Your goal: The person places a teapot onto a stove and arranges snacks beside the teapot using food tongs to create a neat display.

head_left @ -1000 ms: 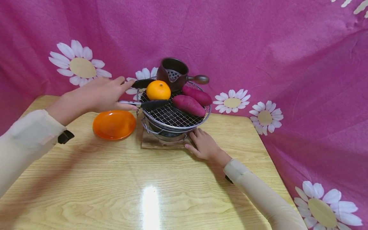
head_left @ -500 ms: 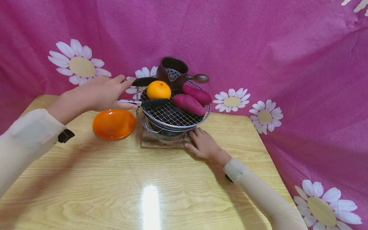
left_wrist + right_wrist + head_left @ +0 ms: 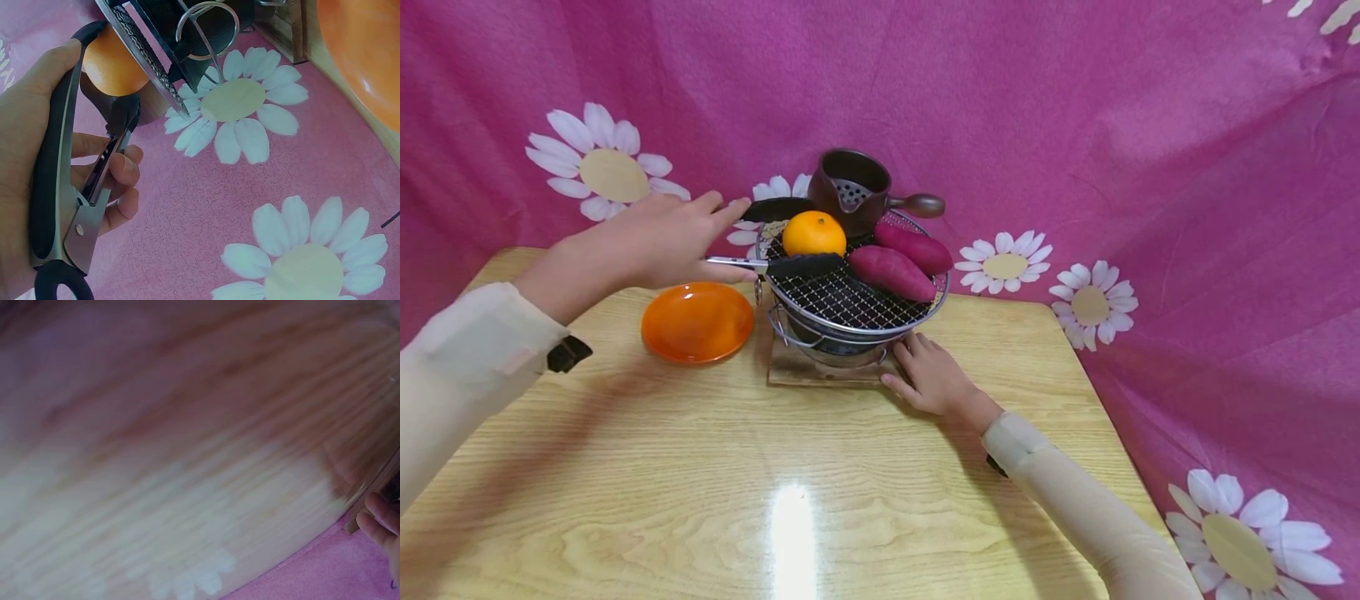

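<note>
My left hand (image 3: 666,240) grips a pair of tongs (image 3: 805,266) with black tips and metal arms. The tips stand apart on either side of an orange (image 3: 814,233), which sits at the left of a round wire rack (image 3: 842,310) on a small tabletop grill (image 3: 835,346). In the left wrist view, the thumb lies along one arm of the tongs (image 3: 53,162) and the fingers curl round the other. My right hand (image 3: 934,379) rests at the right corner of the wooden board (image 3: 820,377) under the grill, fingers mostly straight. Its right wrist view is blurred, with fingertips (image 3: 378,525) at the edge.
Two purple sweet potatoes (image 3: 892,273) lie on the rack's right side. Behind the orange stands a dark brown pot (image 3: 831,192) with a side handle. An orange plate (image 3: 697,323) lies left of the grill on the wooden table (image 3: 700,467); a pink flowered cloth (image 3: 1037,125) hangs behind.
The far arm of the tongs has shifted slightly away from the orange, so the tongs stand a little wider. The orange and my right hand stay in place.
</note>
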`<state>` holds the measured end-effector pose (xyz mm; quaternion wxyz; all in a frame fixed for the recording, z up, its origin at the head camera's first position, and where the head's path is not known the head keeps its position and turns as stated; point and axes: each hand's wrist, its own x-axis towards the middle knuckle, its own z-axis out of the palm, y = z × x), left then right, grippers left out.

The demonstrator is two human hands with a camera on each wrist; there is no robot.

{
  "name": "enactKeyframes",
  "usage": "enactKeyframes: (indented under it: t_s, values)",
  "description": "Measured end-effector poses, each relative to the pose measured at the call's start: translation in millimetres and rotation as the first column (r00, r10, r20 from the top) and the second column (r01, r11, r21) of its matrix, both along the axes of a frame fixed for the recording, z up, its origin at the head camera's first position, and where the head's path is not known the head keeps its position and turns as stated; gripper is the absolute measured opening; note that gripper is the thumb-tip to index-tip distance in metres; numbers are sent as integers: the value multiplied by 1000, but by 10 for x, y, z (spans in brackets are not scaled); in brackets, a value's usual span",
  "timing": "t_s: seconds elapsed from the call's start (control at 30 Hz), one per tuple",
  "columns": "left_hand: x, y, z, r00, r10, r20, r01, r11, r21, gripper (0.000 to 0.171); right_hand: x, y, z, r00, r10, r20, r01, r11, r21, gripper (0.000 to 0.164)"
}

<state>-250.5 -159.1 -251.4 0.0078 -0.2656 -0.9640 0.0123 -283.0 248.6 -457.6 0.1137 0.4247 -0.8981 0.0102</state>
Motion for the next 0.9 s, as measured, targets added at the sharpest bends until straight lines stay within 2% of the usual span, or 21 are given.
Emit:
enactKeyframes:
  t_s: [0.63,0.9]
  values:
    - [5,-36,-10,1000,2,-28,-2,1000,21,99,14,-5,17,1000,-7,8,7,1000,12,78]
    - [30,-68,-4,1000,14,-18,-13,999,33,102,19,0,16,1000,-16,15,15,1000,19,79]
